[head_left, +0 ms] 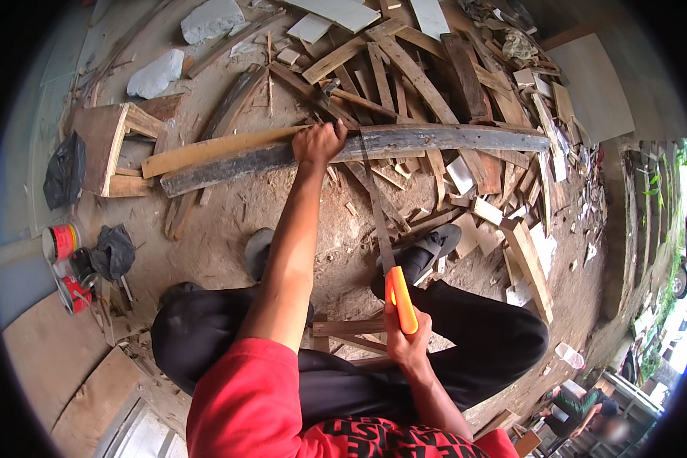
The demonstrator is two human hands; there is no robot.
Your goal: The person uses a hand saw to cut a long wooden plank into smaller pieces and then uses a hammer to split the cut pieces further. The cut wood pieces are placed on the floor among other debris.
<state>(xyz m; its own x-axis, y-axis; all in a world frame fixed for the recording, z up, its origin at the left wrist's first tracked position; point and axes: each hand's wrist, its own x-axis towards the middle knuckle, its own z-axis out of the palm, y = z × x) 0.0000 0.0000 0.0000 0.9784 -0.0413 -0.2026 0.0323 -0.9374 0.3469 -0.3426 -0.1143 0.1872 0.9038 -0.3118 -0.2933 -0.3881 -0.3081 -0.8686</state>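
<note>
Handsaw (379, 215) at centre of the head view, blade running up the frame from its orange handle (404, 305). Right hand (409, 341), lower centre, fingers wrapped round that handle. Upper end of the blade crosses the long grey board (450, 138), which spans the upper middle of the frame, bowed by the lens. Left hand (319, 143) closed over the same board just left of the blade, arm reaching straight up the picture. Whether the teeth have bitten into the wood cannot be told. Tan board (221, 150) alongside the grey one's upper edge, left of the left hand.

Surroundings: heap of loose timber (416, 76) across upper centre and right, pieces crossing at all angles on bare dirt ground (336, 229). Two pale concrete chunks (211, 20) upper left. Open wooden box (99, 153) at left, dark plastic bag (65, 172) against it. Red can (63, 240) lower left, beside a second dark bag (114, 253). Worker's black-trousered knees spread across lower centre. Another person (576, 412) bent over, lower right.
</note>
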